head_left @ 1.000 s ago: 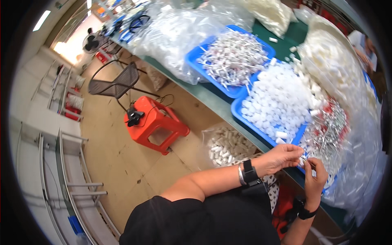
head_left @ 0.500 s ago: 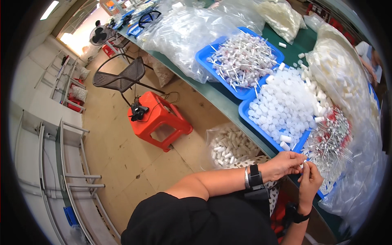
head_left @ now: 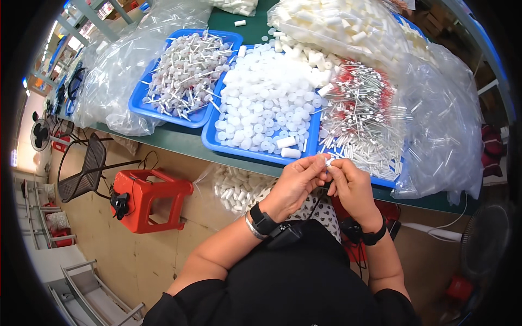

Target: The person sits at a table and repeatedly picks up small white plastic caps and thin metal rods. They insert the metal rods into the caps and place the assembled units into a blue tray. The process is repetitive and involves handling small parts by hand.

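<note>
My left hand (head_left: 300, 183) and my right hand (head_left: 352, 182) meet at the front edge of the table, fingertips almost touching. Between them they pinch a small white piece (head_left: 328, 162), mostly hidden by the fingers. Just beyond the left hand, a blue tray (head_left: 239, 150) holds a heap of translucent white round caps (head_left: 261, 103). Two white cylinders (head_left: 288, 148) lie at its front corner. Past my right hand, thin metal pins with red and white parts (head_left: 361, 103) are piled over short white sticks (head_left: 370, 157) in another blue tray (head_left: 383, 181).
A third blue tray (head_left: 163, 115) at left holds white-capped sticks (head_left: 187, 70). Plastic bags (head_left: 117, 81) flank the trays, and a big bag of white cylinders (head_left: 337, 24) lies behind. Below stand a red stool (head_left: 149, 201), a dark chair (head_left: 89, 165) and a bag of white cylinders (head_left: 236, 187).
The view has swung to the right and levelled, so the table and trays now lie across the front. Both hands stay together at the small white piece.
</note>
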`<action>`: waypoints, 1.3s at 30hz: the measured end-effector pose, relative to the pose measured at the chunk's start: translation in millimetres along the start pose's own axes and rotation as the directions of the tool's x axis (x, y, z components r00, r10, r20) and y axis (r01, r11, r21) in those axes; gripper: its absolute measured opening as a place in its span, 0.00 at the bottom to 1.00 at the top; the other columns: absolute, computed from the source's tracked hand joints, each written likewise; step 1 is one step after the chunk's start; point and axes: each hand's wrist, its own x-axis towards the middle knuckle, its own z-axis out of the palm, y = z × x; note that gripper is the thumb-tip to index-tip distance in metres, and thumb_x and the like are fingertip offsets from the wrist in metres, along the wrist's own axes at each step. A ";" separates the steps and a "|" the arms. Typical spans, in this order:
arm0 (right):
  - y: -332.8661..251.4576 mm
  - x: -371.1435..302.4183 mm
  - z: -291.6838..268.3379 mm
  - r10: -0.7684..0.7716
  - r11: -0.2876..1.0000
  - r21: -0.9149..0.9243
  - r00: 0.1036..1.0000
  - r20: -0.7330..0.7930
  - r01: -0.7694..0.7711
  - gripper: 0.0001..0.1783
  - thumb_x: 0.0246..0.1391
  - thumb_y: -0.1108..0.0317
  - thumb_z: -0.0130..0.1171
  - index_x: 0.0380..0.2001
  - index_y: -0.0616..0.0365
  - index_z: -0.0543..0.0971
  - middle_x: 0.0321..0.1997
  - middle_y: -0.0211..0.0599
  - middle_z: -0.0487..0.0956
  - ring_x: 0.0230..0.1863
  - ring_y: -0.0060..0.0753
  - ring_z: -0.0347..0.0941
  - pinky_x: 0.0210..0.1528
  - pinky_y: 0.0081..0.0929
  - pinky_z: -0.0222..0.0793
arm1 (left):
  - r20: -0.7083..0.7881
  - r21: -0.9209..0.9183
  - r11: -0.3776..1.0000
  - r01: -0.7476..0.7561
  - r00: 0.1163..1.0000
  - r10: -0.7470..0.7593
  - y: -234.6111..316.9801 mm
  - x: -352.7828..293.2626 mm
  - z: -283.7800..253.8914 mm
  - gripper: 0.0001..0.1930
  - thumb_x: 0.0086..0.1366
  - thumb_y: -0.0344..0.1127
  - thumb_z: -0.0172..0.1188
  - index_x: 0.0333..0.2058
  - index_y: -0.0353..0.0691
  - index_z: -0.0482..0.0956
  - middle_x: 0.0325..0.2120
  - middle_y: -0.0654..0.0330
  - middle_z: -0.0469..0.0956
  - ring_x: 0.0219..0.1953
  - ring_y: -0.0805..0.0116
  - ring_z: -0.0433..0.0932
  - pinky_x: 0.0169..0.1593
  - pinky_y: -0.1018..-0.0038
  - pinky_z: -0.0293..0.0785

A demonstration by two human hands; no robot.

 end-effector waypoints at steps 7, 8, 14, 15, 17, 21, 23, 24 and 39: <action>1.1 1.4 -3.6 -0.065 0.998 -0.013 0.993 0.102 0.067 0.08 0.61 0.68 0.55 0.40 0.62 0.75 0.22 0.41 0.79 0.20 0.27 0.77 0.23 0.24 0.70 | -0.083 0.177 0.982 -0.061 0.994 0.077 14.3 -8.2 3.0 0.16 0.67 0.36 0.58 0.49 0.32 0.75 0.29 0.65 0.77 0.31 0.80 0.75 0.38 0.82 0.73; 3.2 5.0 -12.5 -0.026 0.999 -0.039 0.990 0.135 0.031 0.11 0.61 0.66 0.56 0.42 0.62 0.76 0.24 0.40 0.80 0.23 0.28 0.78 0.27 0.26 0.72 | -0.077 0.179 0.978 -0.111 0.989 0.126 17.5 -6.4 -1.7 0.16 0.68 0.36 0.56 0.50 0.32 0.75 0.29 0.65 0.77 0.31 0.79 0.75 0.38 0.82 0.73; 36.0 26.9 -38.4 -0.295 0.686 -0.711 0.952 -0.076 0.156 0.06 0.53 0.70 0.60 0.33 0.61 0.77 0.27 0.45 0.78 0.28 0.50 0.76 0.30 0.38 0.71 | -0.074 0.031 0.990 -0.140 0.987 0.142 41.0 -7.8 -6.5 0.19 0.71 0.40 0.52 0.53 0.33 0.71 0.34 0.62 0.76 0.35 0.75 0.75 0.41 0.81 0.73; 36.8 28.5 -37.4 -0.273 0.631 -0.762 0.961 -0.041 0.147 0.05 0.52 0.72 0.59 0.30 0.61 0.77 0.26 0.45 0.77 0.28 0.52 0.75 0.31 0.39 0.71 | -0.073 -0.001 0.991 -0.136 0.988 0.136 39.6 -7.5 -6.3 0.19 0.71 0.40 0.53 0.54 0.33 0.70 0.36 0.61 0.76 0.36 0.75 0.75 0.41 0.81 0.74; 36.4 31.6 -31.5 -0.287 0.576 -0.806 0.957 -0.041 0.138 0.06 0.51 0.71 0.60 0.26 0.61 0.75 0.23 0.44 0.74 0.27 0.52 0.74 0.30 0.42 0.70 | -0.072 0.026 0.993 -0.116 0.991 0.117 36.3 -6.4 -1.2 0.20 0.71 0.40 0.52 0.55 0.33 0.69 0.39 0.58 0.76 0.39 0.73 0.76 0.44 0.79 0.75; 44.0 33.5 -26.2 -0.225 0.467 -0.877 0.974 0.000 0.108 0.10 0.50 0.68 0.60 0.21 0.61 0.73 0.23 0.45 0.75 0.26 0.52 0.75 0.29 0.43 0.70 | -0.028 0.040 0.994 -0.097 0.995 0.098 31.7 -3.1 -6.2 0.21 0.71 0.39 0.51 0.56 0.32 0.67 0.44 0.53 0.76 0.44 0.69 0.77 0.50 0.76 0.77; 47.4 34.3 -26.3 -0.191 0.466 -0.881 0.982 -0.008 0.083 0.10 0.50 0.68 0.60 0.21 0.61 0.74 0.23 0.47 0.75 0.26 0.52 0.75 0.28 0.43 0.70 | -0.060 0.035 0.993 -0.112 0.992 0.114 33.3 -3.4 -4.5 0.21 0.71 0.39 0.51 0.56 0.31 0.67 0.44 0.53 0.76 0.44 0.70 0.77 0.50 0.76 0.77; 46.2 34.7 -25.7 -0.173 0.465 -0.882 0.985 -0.011 0.072 0.10 0.50 0.68 0.60 0.21 0.62 0.74 0.23 0.47 0.76 0.26 0.52 0.75 0.28 0.43 0.69 | -0.078 0.032 0.992 -0.121 0.989 0.123 34.1 -3.8 -3.9 0.21 0.71 0.39 0.51 0.56 0.30 0.67 0.44 0.53 0.76 0.43 0.70 0.77 0.50 0.76 0.77; 33.0 25.1 -27.4 -0.214 0.842 -0.526 0.970 -0.112 0.124 0.06 0.51 0.74 0.61 0.33 0.63 0.77 0.30 0.45 0.77 0.27 0.45 0.76 0.30 0.35 0.72 | -0.088 0.008 0.990 -0.142 0.986 0.142 34.9 -1.0 -0.3 0.21 0.70 0.36 0.53 0.57 0.29 0.65 0.43 0.53 0.76 0.46 0.69 0.78 0.53 0.76 0.76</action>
